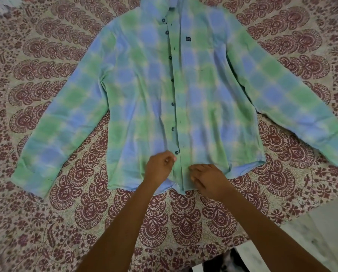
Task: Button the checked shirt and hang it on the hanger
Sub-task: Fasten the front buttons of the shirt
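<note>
Checked shirt (136, 91), thin creased green-and-blue cloth, is laid flat with sleeves spread on a maroon paisley-printed bedspread (46, 222). Left grip (160, 167) is curled on the shirt front beside the lowest round dark button (176, 152). Right grip (208, 178) is laid on the placket (179, 114) near the hem; whether it pinches cannot be told.

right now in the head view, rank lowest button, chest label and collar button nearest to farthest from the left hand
1. lowest button, beside the left hand, near the checked shirt hem
2. chest label, far up, beside the button row
3. collar button, at the top
</note>
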Motion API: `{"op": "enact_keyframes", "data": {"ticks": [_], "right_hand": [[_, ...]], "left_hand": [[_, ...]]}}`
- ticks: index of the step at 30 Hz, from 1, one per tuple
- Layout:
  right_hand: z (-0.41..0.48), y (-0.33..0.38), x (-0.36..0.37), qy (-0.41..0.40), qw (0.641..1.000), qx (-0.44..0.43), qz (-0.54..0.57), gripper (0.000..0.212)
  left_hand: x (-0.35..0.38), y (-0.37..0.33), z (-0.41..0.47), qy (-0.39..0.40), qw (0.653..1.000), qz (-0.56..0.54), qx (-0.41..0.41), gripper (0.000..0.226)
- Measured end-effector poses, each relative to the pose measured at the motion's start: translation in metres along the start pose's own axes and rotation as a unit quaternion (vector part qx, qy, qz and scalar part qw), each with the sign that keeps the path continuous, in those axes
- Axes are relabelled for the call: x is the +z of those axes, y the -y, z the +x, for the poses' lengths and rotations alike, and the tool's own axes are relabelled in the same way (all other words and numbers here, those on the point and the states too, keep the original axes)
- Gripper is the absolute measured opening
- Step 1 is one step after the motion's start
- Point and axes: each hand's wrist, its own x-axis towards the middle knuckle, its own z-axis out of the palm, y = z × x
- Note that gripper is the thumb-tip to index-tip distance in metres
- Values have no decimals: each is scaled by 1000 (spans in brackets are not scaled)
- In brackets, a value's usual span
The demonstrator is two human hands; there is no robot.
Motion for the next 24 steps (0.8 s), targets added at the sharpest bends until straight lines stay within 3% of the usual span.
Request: {"op": "enact_keyframes", "data": {"ticks": [2, 5, 12, 15, 18, 21, 24], "right_hand": [[10, 0, -1, -19, 999, 33, 18, 30], [33, 5, -5, -61, 992, 96, 49, 24], [79, 21, -13, -65, 966, 227, 105, 44], [82, 19, -10, -82, 961, 242, 110, 34], [74, 8, -10, -117, 944, 236, 200, 28], [66, -1, -14, -151, 926, 225, 263, 38], [61, -3, -16, -165, 902, 260, 302, 27]], "left_hand": [[1, -2, 13, -56, 998, -27, -9, 10], [2, -9, 26, -64, 997, -45, -6, 15], [10, -13, 34, -37, 999, -9, -34, 28], [13, -14, 33, -26, 998, 57, -17, 22], [14, -14, 33, -23, 994, 104, -25, 12], [15, -15, 36, -22, 994, 94, -48, 3], [14, -21, 38, -38, 995, 41, -79, 4]]}}
